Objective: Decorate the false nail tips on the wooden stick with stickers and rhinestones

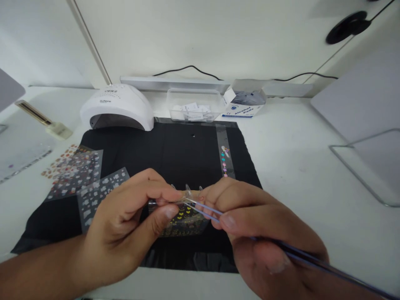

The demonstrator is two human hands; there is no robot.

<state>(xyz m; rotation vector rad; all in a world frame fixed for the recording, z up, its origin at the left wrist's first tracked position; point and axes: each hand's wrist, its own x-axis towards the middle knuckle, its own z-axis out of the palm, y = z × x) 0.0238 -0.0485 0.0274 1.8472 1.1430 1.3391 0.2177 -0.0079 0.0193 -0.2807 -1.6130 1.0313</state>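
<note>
My left hand is closed, its thumb and index finger pinching the upper edge of a clear sticker sheet with yellow hearts and small marks. In my right hand is a pair of purple-blue tweezers, its long handles running back to the lower right. The tweezer tips meet the sheet's edge beside my left fingertips; whether a sticker is between them I cannot tell. Just behind my fingers, several clear pointed nail tips stick up, their lower parts hidden by my hands.
A black mat covers the white table. Sticker sheets lie at the left. A clear strip with coloured stars lies at the right. Behind stand a white nail lamp, a clear tub and an alcohol pads box.
</note>
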